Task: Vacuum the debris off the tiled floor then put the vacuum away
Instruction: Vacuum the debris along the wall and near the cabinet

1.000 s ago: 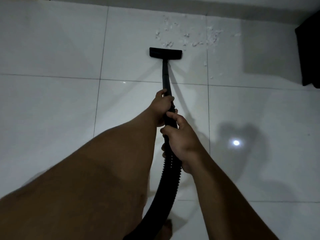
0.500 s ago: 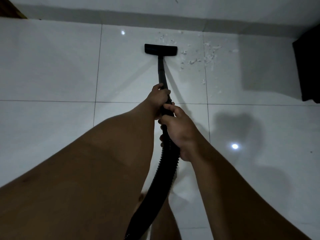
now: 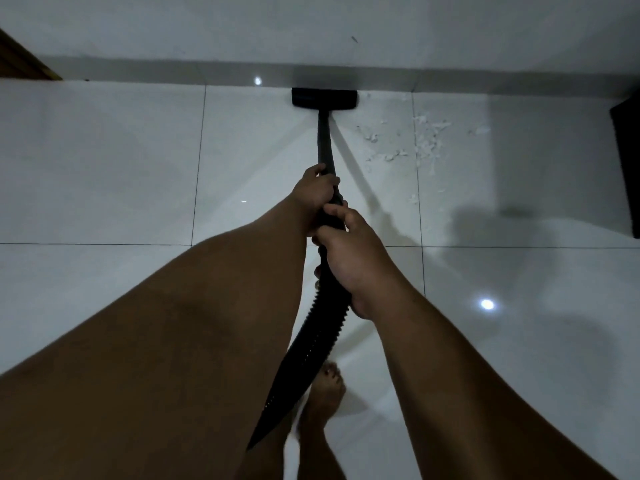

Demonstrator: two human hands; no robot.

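Observation:
A black vacuum wand [image 3: 325, 140] runs forward from my hands to a flat black floor nozzle [image 3: 324, 98] that rests on the white tiled floor [image 3: 104, 161], right against the wall's grey skirting. My left hand [image 3: 317, 190] grips the wand higher up. My right hand [image 3: 349, 252] grips it just behind, where the ribbed black hose [image 3: 311, 351] begins. The hose drops down between my arms. White bits of debris [image 3: 420, 140] lie scattered on the tiles to the right of the nozzle.
The white wall [image 3: 311, 26] stands straight ahead. A dark piece of furniture [image 3: 627, 168] sits at the right edge and a wooden corner [image 3: 20, 60] at the upper left. My bare foot [image 3: 322, 400] is on the tiles below the hose.
The nozzle has been pushed forward through the left part of the debris up to the wall. That patch of floor now looks clean, and I have stepped closer.

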